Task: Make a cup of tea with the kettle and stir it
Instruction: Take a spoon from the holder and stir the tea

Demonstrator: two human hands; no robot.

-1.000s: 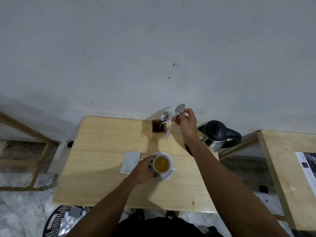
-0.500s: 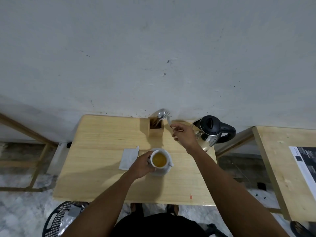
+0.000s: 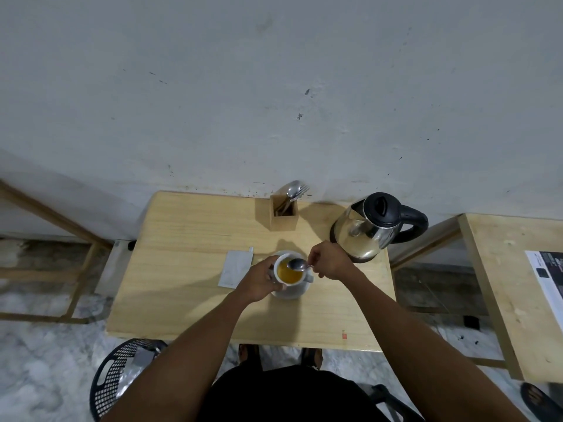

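A white cup [image 3: 289, 271] full of amber tea stands on a white saucer [image 3: 291, 292] in the middle of the wooden table [image 3: 195, 269]. My left hand [image 3: 259, 280] grips the cup's left side. My right hand [image 3: 330, 260] pinches the handle of a metal spoon [image 3: 298, 264], whose bowl hovers over the cup's right rim. The steel kettle [image 3: 370, 228] with a black lid and handle sits at the table's back right, just behind my right hand.
A wooden cutlery holder [image 3: 284, 213] with a spoon and fork stands at the back by the wall. A torn tea sachet [image 3: 236, 268] lies left of the cup. A second table [image 3: 511, 287] is to the right, a black basket [image 3: 122, 376] on the floor.
My right hand carried the spoon from beside the cutlery holder down and toward me to the cup. My left hand stayed on the cup.
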